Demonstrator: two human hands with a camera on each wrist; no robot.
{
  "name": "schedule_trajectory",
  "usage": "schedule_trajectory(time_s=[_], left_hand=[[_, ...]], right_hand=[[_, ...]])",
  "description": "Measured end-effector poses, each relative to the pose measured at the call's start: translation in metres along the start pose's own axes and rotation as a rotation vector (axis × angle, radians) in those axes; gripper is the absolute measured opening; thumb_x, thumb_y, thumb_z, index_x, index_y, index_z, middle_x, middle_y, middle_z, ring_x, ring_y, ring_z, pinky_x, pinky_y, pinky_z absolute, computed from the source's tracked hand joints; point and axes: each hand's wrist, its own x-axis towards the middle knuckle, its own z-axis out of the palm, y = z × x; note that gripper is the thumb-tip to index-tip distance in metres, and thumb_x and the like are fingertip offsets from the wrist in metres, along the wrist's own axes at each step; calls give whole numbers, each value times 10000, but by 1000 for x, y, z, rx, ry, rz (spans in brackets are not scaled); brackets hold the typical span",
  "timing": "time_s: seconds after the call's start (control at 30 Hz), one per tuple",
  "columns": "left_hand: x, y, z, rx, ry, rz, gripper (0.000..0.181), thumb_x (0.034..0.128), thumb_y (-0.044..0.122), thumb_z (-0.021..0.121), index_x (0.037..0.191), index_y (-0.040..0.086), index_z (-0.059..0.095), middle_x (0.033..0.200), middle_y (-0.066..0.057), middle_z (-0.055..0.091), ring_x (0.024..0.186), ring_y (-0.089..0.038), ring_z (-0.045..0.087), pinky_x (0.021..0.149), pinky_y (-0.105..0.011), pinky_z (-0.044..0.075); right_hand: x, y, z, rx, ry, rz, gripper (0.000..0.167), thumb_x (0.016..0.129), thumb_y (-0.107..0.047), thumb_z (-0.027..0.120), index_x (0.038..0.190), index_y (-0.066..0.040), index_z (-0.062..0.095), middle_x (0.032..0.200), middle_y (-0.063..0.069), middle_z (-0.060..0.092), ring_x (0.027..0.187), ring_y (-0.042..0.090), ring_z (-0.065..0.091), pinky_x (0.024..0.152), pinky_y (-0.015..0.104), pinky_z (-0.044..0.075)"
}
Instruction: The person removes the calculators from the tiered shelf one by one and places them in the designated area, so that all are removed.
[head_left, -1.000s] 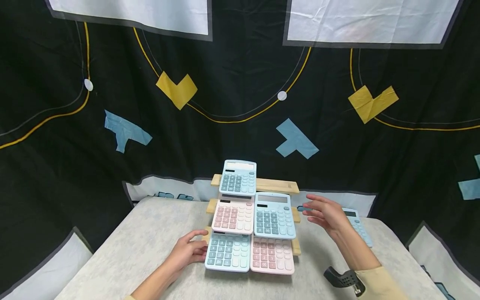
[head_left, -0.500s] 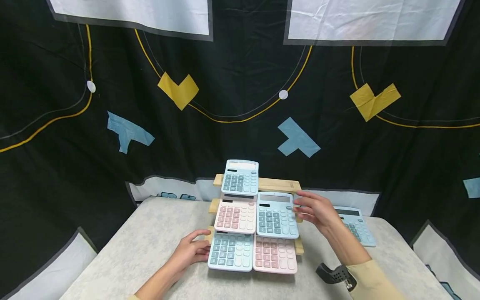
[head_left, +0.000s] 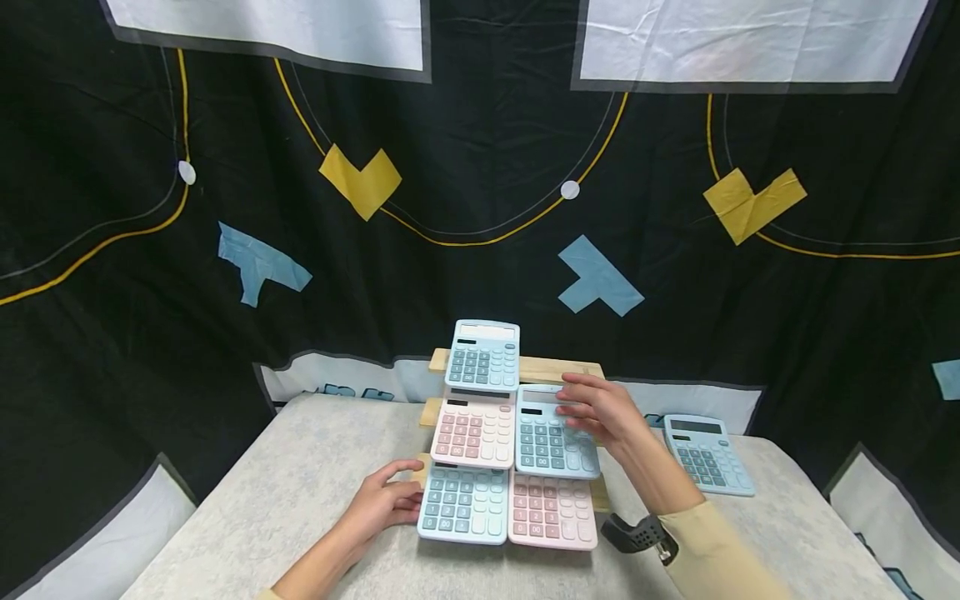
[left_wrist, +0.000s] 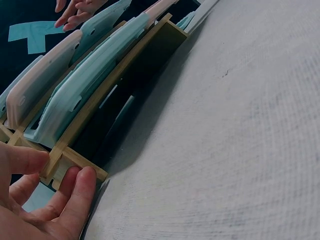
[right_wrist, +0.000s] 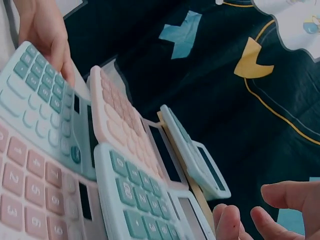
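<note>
At lower centre, left hand (head_left: 378,502) in pinch on wooden rack (head_left: 542,368); empty right hand (head_left: 609,412), loosely spread, before middle blue calculator (head_left: 546,450).

The person wears a curved black strap (head_left: 628,535), dotted with what look like small holes and bearing a small silvery piece (head_left: 663,552). Just beside the strap begins a plain beige right sleeve (head_left: 716,554); beyond the strap, the right hand (head_left: 602,410) is bare. Well left of the strap, the left hand (head_left: 378,502) is also bare, and a sliver of beige left sleeve (head_left: 268,594) shows.
</note>
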Motion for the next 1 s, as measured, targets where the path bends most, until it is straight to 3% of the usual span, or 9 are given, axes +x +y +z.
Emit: schedule_trajectory(time_s=[0.33,1.0], left_hand=[[0,-1,1,3,2,-3,457,962,105,590,1400,7,500,933,-145,715,789,-205,685,738,-385,606],[-2,0,-1,-6,-25,6,469,970,123,593,1408,-5,487,955,-152,713,812,-202,694,758,-377,607]], right_hand=[[10,-3,20,6,7,-7,463,950,-189,681,1399,-135,578,1236,148,700,929,220,754,677,215,586],[30,2,53,27,27,-9,456,910,-100,690,1358,-100,601,1071,142,724,852,211,746,669,234,593]])
